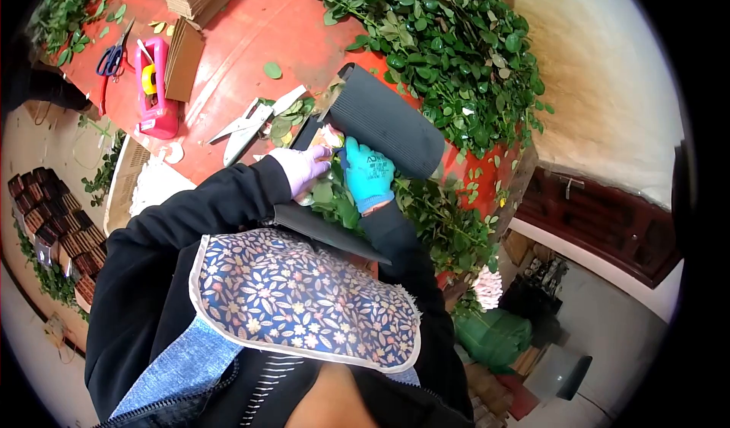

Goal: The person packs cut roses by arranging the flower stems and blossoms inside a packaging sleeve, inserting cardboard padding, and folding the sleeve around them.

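Got a pink flower (331,135) just beyond the left hand (302,171), beside the right hand (368,175), both half-curled, can't tell gripping what; probably light, easily bruised, so best held by the stem.

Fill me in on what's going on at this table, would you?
Someone in gloves is handling a pale pink flower and leafy stems at a red table. The left hand, in pale purple, is at the flower; the right hand, in teal, is curled just beside it, its grip unclear. A dark ribbed sheet curves up beyond the hands. White-handled shears and a pink tape dispenser lie off to the left, and a big heap of greenery sits farther back.
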Tool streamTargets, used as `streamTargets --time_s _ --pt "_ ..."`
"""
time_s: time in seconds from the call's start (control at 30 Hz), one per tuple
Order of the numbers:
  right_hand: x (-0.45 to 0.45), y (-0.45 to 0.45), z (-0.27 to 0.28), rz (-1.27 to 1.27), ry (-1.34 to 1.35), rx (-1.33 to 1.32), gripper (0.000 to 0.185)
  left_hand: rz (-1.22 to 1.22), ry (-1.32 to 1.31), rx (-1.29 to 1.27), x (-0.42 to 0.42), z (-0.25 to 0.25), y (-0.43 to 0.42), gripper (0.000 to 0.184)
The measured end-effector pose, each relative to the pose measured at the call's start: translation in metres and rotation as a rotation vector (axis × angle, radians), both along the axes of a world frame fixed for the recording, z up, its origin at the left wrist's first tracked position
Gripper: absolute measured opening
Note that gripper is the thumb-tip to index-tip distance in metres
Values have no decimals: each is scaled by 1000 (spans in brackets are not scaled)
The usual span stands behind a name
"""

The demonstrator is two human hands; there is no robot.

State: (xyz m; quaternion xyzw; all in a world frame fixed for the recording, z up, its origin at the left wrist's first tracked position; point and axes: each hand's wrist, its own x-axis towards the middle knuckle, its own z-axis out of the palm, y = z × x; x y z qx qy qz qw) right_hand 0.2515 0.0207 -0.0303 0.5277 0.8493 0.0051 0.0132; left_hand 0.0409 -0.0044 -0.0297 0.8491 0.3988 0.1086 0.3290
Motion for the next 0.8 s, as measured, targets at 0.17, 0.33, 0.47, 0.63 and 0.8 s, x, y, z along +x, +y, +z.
streamTargets --time_s 0.17,0.33,0.47,0.63,0.8 --pt "-2 1 -3 16 -133 -44 20 109 -424 37 1 -33 9 29" --pt "-1 1 21 27 11 -34 21 289 -342 -104 31 -38 45 13" --pt "-3 -3 60 86 177 15 26 321 -325 -51 33 -40 45 12" --pt "12 2 29 100 34 -112 28 129 -573 -173 4 -34 51 25" --pt "10 -5 67 131 194 11 27 383 -493 -197 -47 -14 21 22"
